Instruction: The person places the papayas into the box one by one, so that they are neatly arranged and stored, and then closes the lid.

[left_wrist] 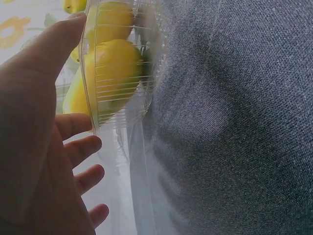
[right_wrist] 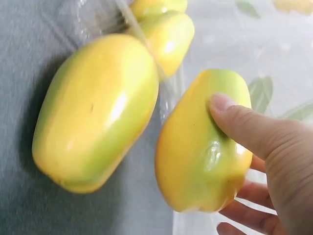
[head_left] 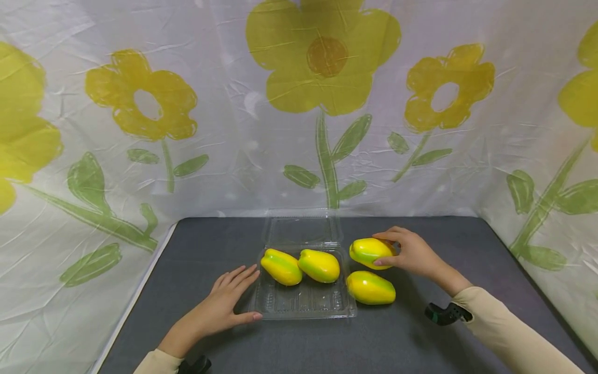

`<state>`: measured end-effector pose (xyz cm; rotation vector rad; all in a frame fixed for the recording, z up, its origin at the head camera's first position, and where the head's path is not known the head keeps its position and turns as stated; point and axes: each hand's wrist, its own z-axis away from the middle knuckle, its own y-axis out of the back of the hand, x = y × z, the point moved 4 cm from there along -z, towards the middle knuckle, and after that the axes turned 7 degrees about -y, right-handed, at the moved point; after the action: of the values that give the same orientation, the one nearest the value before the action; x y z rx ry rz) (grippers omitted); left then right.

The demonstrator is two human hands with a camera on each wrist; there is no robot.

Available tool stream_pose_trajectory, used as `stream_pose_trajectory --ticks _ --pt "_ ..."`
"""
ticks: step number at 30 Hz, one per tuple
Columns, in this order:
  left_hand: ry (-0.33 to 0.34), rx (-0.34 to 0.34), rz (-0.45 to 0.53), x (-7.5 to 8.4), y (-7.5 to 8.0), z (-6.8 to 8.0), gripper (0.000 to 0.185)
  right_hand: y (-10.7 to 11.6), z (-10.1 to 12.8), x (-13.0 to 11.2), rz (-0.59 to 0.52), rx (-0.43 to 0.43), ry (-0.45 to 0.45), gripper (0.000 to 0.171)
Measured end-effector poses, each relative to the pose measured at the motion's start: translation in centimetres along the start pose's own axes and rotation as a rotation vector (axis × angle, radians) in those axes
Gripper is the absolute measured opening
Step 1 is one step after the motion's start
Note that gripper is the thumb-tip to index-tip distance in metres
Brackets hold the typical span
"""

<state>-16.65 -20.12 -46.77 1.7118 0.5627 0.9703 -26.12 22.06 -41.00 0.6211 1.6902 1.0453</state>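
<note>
A clear plastic clamshell container (head_left: 306,304) lies open on the dark grey table, its lid (head_left: 302,230) folded back. Two yellow-green peppers (head_left: 281,267) (head_left: 320,265) sit in its tray. My left hand (head_left: 233,298) rests flat against the tray's left edge, fingers straight (left_wrist: 80,149). My right hand (head_left: 405,251) grips a third pepper (head_left: 369,252) (right_wrist: 204,147) just right of the tray, thumb on its near side and fingers behind it. A fourth pepper (head_left: 370,288) (right_wrist: 95,110) lies on the table in front of it, beside the tray's right wall.
A flower-print cloth (head_left: 327,104) hangs behind and at both sides of the table (head_left: 420,343). The table's left edge (head_left: 135,296) runs close to my left arm. A black wrist mount (head_left: 446,313) sits on my right forearm.
</note>
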Motion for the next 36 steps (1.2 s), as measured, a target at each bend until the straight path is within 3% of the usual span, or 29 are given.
stream_pose_trajectory --ticks 17,36 --pt "0.004 -0.017 0.025 0.0 0.0 0.0 0.094 -0.3 0.6 -5.1 -0.037 0.009 0.030 0.065" --pt "0.025 -0.031 0.029 0.2 0.1 0.0 0.093 -2.0 1.5 -9.8 -0.083 0.018 0.061 0.060"
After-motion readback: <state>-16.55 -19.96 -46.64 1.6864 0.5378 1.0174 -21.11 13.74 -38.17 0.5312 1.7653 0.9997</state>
